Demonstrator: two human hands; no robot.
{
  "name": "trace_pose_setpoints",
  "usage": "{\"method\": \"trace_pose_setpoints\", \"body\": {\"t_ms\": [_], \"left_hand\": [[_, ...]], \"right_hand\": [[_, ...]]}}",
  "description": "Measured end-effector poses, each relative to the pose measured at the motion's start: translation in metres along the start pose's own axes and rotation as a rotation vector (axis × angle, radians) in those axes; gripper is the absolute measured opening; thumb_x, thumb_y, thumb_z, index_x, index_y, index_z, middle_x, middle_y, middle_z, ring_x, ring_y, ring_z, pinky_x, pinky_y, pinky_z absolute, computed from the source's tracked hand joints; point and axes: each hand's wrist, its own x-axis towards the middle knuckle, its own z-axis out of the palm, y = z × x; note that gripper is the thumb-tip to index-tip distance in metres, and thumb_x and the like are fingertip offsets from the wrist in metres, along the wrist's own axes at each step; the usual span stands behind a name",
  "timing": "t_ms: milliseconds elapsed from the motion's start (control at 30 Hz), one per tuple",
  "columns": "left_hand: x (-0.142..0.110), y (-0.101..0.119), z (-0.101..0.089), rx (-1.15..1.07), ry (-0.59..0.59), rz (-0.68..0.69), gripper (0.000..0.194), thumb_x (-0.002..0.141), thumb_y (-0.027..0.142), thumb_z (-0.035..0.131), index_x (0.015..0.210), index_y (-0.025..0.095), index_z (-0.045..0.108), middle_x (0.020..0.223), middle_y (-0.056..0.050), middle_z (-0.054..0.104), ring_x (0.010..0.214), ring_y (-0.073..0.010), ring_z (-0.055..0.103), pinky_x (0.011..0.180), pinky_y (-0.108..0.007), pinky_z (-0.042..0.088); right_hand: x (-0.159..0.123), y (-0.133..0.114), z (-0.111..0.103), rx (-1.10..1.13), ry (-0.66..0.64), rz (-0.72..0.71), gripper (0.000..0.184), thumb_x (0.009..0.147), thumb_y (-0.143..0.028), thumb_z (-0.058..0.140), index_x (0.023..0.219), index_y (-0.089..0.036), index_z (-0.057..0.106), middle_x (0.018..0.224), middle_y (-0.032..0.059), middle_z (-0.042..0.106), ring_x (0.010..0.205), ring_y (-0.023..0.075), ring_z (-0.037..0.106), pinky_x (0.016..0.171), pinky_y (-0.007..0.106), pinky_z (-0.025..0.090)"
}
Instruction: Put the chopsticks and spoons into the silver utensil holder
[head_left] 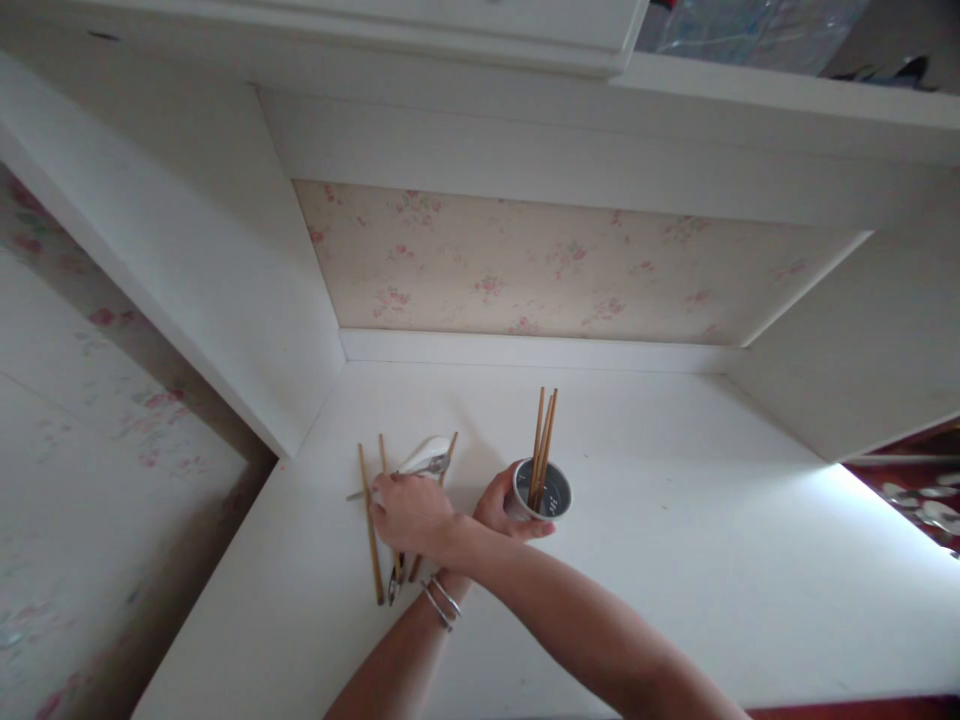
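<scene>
My forearms cross, the right one over the left. My left hand (499,508) is wrapped round a grey cup (568,505) with holes in its bottom. Several wooden chopsticks (541,450) stand in the cup, leaning slightly. Over at the left, my right hand (414,512) is closed above a loose group of utensils; its fingertips are partly hidden, so what it grips cannot be made out. Around it lie a chopstick (370,530), other chopsticks, a white spoon (426,452) and a metal utensil (438,464). Another dark and shiny metal utensil (394,585) shows below the hand.
The utensils lie on a white tabletop (675,560) between white side panels. Behind it is a flower-patterned back wall (525,265), with a white shelf (525,140) overhead. Clear plastic items (750,30) sit on the upper right shelf.
</scene>
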Motion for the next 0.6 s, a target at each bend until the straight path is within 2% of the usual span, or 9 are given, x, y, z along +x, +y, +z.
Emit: {"method": "trace_pose_setpoints", "body": {"t_ms": [100,267,367,467,600], "left_hand": [[0.002,-0.006,0.000,-0.045,0.025,0.025,0.091,0.052,0.032,0.091,0.133,0.023,0.051,0.128,-0.012,0.062,0.123,-0.0348,0.052,0.108,-0.048,0.037],[0.001,-0.003,0.000,-0.074,0.014,0.062,0.083,0.054,0.030,0.091,0.128,0.023,0.055,0.120,-0.009,0.065,0.113,-0.0306,0.059,0.101,-0.043,0.043],[0.000,-0.002,0.000,-0.058,0.021,0.070,0.081,0.054,0.030,0.091,0.127,0.025,0.056,0.119,-0.008,0.066,0.112,-0.0306,0.059,0.100,-0.044,0.044],[0.001,-0.002,-0.001,-0.019,0.041,0.068,0.083,0.052,0.030,0.091,0.127,0.024,0.056,0.120,-0.009,0.065,0.112,-0.0311,0.059,0.101,-0.045,0.043],[0.002,0.000,-0.002,-0.049,0.017,0.052,0.084,0.052,0.031,0.092,0.128,0.023,0.056,0.120,-0.010,0.065,0.115,-0.0324,0.056,0.105,-0.047,0.038]], "right_hand": [[0.018,-0.002,0.012,-0.053,-0.032,0.039,0.021,0.084,-0.018,0.056,0.103,-0.012,0.064,0.092,0.0196,0.074,0.084,0.0343,0.073,0.064,0.046,0.059],[0.023,-0.007,0.020,-0.077,-0.039,0.071,0.022,0.081,-0.011,0.056,0.103,-0.013,0.062,0.091,0.0184,0.074,0.085,0.0331,0.073,0.066,0.043,0.060],[0.021,-0.009,0.011,-0.059,-0.013,0.064,0.026,0.086,-0.012,0.051,0.110,-0.013,0.059,0.093,0.0167,0.074,0.085,0.0307,0.073,0.066,0.039,0.059],[0.014,-0.009,-0.006,0.005,0.043,0.010,0.036,0.094,-0.018,0.044,0.130,-0.020,0.047,0.103,0.0098,0.073,0.088,0.0247,0.072,0.072,0.034,0.057],[-0.009,-0.006,-0.028,0.408,0.229,-0.098,0.046,0.098,-0.023,0.044,0.142,-0.025,0.035,0.106,0.0044,0.071,0.089,0.0179,0.070,0.078,0.028,0.055]]}}
